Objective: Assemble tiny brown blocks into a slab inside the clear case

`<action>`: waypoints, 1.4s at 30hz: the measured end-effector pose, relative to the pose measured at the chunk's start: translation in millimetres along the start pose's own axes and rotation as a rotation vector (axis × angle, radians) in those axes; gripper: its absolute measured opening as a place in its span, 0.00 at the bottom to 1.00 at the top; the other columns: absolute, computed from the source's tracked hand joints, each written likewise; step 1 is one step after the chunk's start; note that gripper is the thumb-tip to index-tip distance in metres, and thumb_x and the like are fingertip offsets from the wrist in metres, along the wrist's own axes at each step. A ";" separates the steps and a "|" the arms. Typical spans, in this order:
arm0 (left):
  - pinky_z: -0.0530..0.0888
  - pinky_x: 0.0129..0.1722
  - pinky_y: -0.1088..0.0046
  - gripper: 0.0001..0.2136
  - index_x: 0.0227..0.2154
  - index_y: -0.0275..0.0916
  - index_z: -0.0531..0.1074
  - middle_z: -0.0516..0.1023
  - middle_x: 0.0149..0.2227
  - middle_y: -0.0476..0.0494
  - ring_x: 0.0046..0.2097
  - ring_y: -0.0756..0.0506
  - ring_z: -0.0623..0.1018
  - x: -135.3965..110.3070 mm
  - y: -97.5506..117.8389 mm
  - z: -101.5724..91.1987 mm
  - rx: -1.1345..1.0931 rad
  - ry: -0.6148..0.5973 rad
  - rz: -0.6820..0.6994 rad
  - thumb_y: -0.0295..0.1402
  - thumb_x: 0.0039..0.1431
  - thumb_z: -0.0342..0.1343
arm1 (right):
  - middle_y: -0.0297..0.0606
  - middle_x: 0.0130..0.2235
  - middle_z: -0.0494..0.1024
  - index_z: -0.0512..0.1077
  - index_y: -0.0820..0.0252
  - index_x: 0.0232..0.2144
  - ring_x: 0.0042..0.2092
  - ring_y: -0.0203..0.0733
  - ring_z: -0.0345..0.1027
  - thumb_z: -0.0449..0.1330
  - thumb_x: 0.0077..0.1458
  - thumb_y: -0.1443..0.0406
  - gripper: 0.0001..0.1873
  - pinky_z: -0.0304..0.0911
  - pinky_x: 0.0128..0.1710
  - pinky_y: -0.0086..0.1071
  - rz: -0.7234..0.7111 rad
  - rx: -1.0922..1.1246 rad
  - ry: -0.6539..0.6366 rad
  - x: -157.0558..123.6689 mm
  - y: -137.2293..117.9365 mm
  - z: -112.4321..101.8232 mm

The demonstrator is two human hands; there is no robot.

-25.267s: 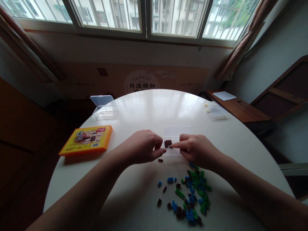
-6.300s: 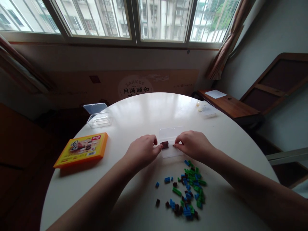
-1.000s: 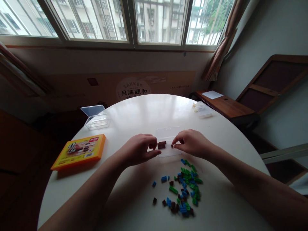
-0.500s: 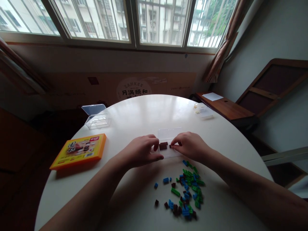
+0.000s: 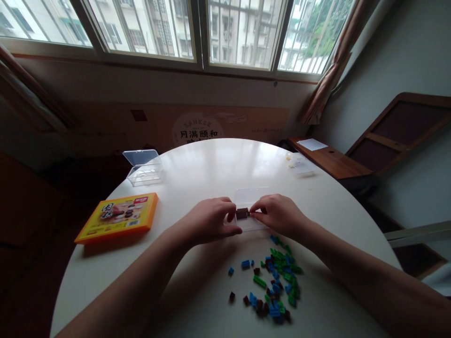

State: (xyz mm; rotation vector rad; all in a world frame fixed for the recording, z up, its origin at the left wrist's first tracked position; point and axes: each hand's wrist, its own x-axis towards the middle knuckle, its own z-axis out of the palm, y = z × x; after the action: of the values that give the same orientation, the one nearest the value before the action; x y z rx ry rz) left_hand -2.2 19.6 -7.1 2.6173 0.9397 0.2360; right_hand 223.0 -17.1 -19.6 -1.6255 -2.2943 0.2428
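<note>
A small stack of dark brown bricks (image 5: 242,213) stands on a clear plastic lid (image 5: 251,195) in the middle of the round white table (image 5: 214,164). My left hand (image 5: 207,221) is curled beside the stack on its left, fingertips touching it. My right hand (image 5: 278,215) is pinched and presses a small brown brick against the stack's right side. A heap of loose blue, green and brown bricks (image 5: 276,281) lies just in front of my right forearm.
An orange flat box (image 5: 118,217) lies at the table's left edge. An open clear plastic case (image 5: 143,166) stands behind it. Another clear case with pale pieces (image 5: 301,164) sits at the far right, near a wooden side table (image 5: 331,159).
My right hand has moved left, bringing its small brown brick up against the stack. My left hand has stayed beside the stack.
</note>
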 end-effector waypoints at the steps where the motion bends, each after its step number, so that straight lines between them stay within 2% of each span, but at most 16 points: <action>1: 0.62 0.28 0.74 0.13 0.27 0.40 0.69 0.74 0.34 0.50 0.30 0.50 0.70 -0.1 -0.1 0.1 -0.001 -0.002 0.000 0.44 0.51 0.62 | 0.30 0.34 0.81 0.81 0.48 0.34 0.32 0.37 0.71 0.61 0.54 0.62 0.08 0.60 0.31 0.31 -0.001 -0.001 -0.002 -0.3 0.2 -0.3; 7: 0.63 0.28 0.73 0.13 0.26 0.40 0.69 0.73 0.33 0.50 0.30 0.49 0.70 -0.3 -0.5 0.5 -0.008 0.000 0.005 0.45 0.51 0.61 | 0.30 0.32 0.80 0.81 0.48 0.36 0.31 0.37 0.70 0.62 0.55 0.59 0.08 0.59 0.30 0.32 -0.007 -0.040 0.029 -2.4 -1.8 -1.5; 13: 0.63 0.29 0.73 0.13 0.26 0.40 0.70 0.73 0.33 0.49 0.30 0.49 0.70 0.2 0.0 -0.4 -0.015 -0.009 0.006 0.45 0.51 0.61 | 0.29 0.34 0.81 0.81 0.45 0.36 0.32 0.36 0.70 0.62 0.55 0.63 0.08 0.58 0.31 0.31 -0.026 -0.032 0.034 -3.1 -5.3 -1.8; 21: 0.63 0.29 0.73 0.13 0.26 0.40 0.69 0.73 0.34 0.48 0.31 0.49 0.70 -0.3 1.1 -0.5 -0.021 -0.016 -0.008 0.44 0.51 0.61 | 0.27 0.35 0.82 0.80 0.44 0.35 0.34 0.38 0.72 0.61 0.55 0.63 0.09 0.60 0.33 0.31 -0.049 -0.015 0.027 -3.3 -2.1 1.2; 32: 0.64 0.28 0.73 0.14 0.26 0.39 0.69 0.73 0.34 0.49 0.30 0.49 0.70 -0.2 -0.3 0.6 -0.019 0.000 0.010 0.45 0.51 0.61 | 0.29 0.32 0.80 0.80 0.48 0.35 0.32 0.37 0.70 0.62 0.55 0.64 0.07 0.58 0.31 0.31 -0.037 -0.005 0.034 -1.3 -3.0 2.7; 42: 0.64 0.28 0.73 0.14 0.26 0.39 0.69 0.73 0.34 0.48 0.30 0.49 0.70 -0.2 -0.6 -0.3 -0.024 -0.011 0.002 0.46 0.52 0.61 | 0.34 0.33 0.81 0.81 0.54 0.36 0.32 0.38 0.72 0.61 0.56 0.63 0.08 0.63 0.33 0.32 -0.051 0.056 0.011 -1.7 -0.2 0.7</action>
State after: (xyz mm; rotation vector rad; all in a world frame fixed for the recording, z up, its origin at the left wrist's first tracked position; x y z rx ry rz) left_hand -2.8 20.0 -7.0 2.5949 0.9249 0.2318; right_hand 223.0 -18.7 -20.5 -1.5357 -2.2964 0.2831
